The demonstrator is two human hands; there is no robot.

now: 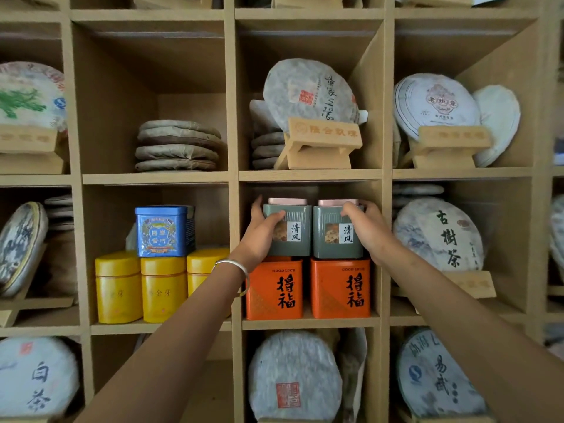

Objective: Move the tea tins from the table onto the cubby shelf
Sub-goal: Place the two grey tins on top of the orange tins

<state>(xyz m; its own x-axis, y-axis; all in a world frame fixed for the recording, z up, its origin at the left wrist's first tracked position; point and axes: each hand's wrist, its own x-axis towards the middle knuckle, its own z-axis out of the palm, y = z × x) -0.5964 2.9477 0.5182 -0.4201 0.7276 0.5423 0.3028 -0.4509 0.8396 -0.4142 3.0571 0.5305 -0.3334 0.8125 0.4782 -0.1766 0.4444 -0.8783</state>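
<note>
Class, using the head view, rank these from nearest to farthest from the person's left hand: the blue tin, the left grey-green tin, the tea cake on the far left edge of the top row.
1. left grey-green tin: gripped by the left hand.
2. blue tin: next cubby to the left.
3. tea cake: upper far left.

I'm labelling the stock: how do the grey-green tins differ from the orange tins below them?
The two grey-green square tins have pale pink lids and small white labels; the two orange square tins carry large black characters and "GOOD LUCK". The grey-green ones look shorter and sit on top, the left hand and right hand gripping one each; the orange ones rest untouched on the shelf board. Both pairs stand upright, side by side.
</note>
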